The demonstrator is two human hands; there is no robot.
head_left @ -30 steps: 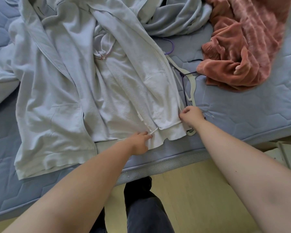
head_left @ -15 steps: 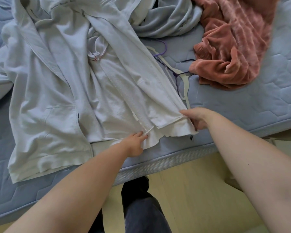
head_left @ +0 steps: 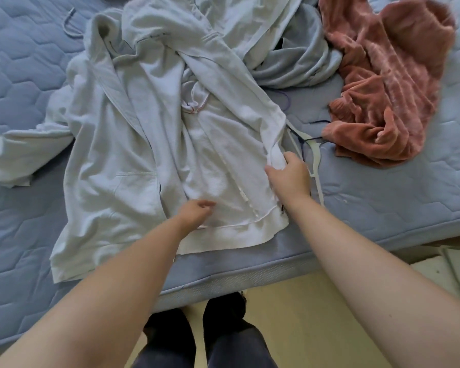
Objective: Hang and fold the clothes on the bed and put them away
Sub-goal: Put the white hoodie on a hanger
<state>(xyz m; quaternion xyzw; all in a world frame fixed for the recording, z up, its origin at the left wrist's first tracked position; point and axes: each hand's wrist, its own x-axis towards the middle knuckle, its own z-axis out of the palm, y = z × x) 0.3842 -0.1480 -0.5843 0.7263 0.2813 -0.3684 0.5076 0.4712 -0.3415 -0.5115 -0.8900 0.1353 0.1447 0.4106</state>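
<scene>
In the head view, your right hand grips the hoodie. It holds a bunched fold of the open front edge, with your thumb on the left of the fold and your fingers curled over its top. The fold stands up off the mattress, while the rest of the hoodie lies spread flat, front up, to the left of the grip. The zip runs just left of the grip, down towards you to the hem, which lies near the mattress edge below your right wrist.

Your left hand is left of the grip and nearer you, low on the hoodie front just above the hem. Its fingers are loosely curled, and it is blurred, so you cannot tell whether it pinches the cloth or only rests there. Further left of the grip, one sleeve trails out across the mattress.

Just right of the grip lies a white hanger, its near end passing beside your right wrist. A thin dark hanger crosses it. Right of the grip and further from you, a pink garment sits in a crumpled heap, its near edge close to the hangers. Straight beyond the grip, a grey garment lies rumpled, touching the hoodie's far side.

Behind the grip, towards you, your legs in dark trousers stand on the pale floor, close against the mattress.
</scene>
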